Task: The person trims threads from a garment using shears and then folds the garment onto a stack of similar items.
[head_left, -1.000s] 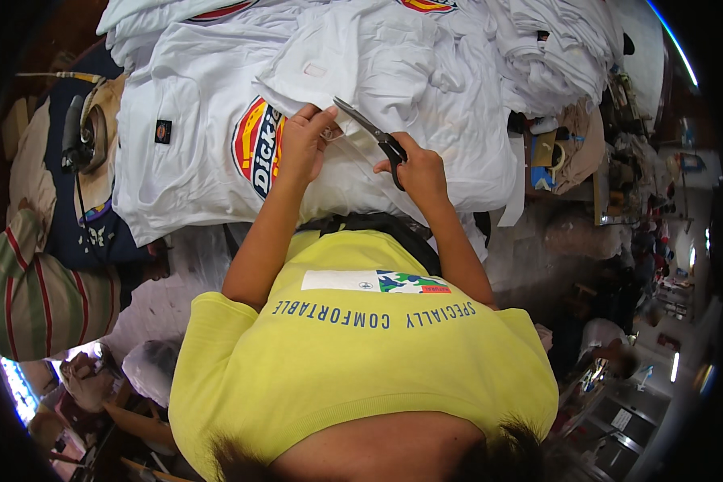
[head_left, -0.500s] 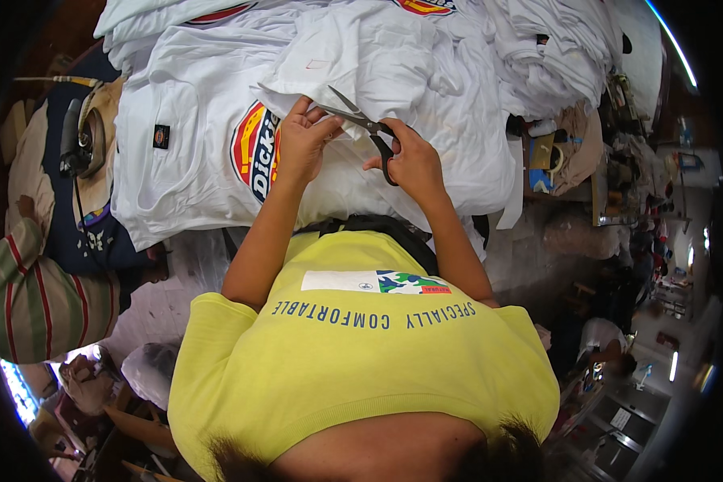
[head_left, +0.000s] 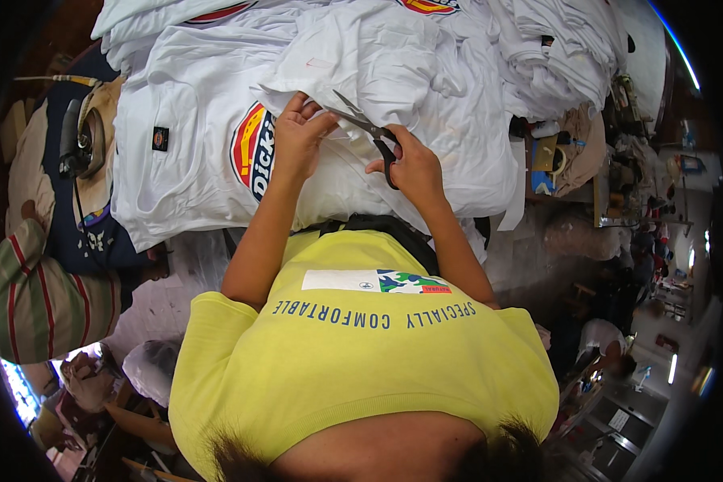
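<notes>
My right hand (head_left: pixel 416 167) grips a pair of scissors (head_left: pixel 369 128) by its black handles, thumb and fingers in the loops. The metal blades point up and left, parted a little, with the lower one close to my left fingertips. Fingers and thumb of my left hand (head_left: pixel 300 138) are closed on the edge of a white T-shirt (head_left: pixel 329 60), part of which lies folded over the pile. Any thread at the blades is too small to make out. Left of my left hand lies another white T-shirt (head_left: pixel 189 96) with a colourful chest print and a small black neck label.
More white shirts (head_left: pixel 558 68) are heaped at the back right. On the left, an iron (head_left: pixel 93 138) rests on a cloth-covered surface, near a person in a striped top (head_left: pixel 52 301). A tape roll (head_left: pixel 556 159) lies to the right of the pile.
The scissor blades have come slightly closer together, and the tool has shifted a little right and down. My left hand keeps its pinch on the fabric edge, almost unmoved.
</notes>
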The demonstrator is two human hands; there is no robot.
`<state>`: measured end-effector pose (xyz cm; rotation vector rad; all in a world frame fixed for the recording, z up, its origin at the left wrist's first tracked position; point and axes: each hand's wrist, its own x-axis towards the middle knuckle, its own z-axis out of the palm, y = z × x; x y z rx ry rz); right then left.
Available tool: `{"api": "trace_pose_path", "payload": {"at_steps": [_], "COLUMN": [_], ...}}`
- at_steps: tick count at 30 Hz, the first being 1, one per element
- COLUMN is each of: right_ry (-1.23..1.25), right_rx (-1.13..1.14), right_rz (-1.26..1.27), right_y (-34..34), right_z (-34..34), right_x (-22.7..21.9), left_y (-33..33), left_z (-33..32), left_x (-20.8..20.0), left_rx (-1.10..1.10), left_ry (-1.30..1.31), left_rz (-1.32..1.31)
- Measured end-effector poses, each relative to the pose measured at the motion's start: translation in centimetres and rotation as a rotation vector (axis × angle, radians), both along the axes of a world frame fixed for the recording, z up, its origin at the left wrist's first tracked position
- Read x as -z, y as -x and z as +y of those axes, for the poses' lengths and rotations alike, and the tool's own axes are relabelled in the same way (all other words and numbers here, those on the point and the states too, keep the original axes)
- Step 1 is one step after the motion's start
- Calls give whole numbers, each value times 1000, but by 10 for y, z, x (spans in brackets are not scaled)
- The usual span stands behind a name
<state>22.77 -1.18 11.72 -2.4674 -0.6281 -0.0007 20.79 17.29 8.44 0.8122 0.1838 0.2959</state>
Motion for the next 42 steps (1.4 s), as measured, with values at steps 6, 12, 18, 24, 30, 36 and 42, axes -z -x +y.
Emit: {"api": "trace_pose_path", "payload": {"at_steps": [6,12,18,24,30,36,42], "right_ry": [-18,-58,2,7,-43,-45,-31], "right_rx": [-33,8,10,-21,-33,-20,-44], "right_rz": [-105,-2,-17,45,-10,29,-37], "right_y": [-7,-5,-1,-8,-11,-14,-15], "right_z": [10,3,4,18,13,4,19], "right_x": [0,12,7,-9,4,19,-3], "left_y": [2,1,-2,-1,-2,-2,-2], "left_z": [-2,1,7,5,4,2,1], "left_x": [-1,-1,2,0,-4,-5,4], "left_rx": [30,13,3,21,-2,4,13], "left_ry": [-40,32,97,69,60,40,-17], "left_rz": [-10,6,27,-8,-4,-2,-19]}}
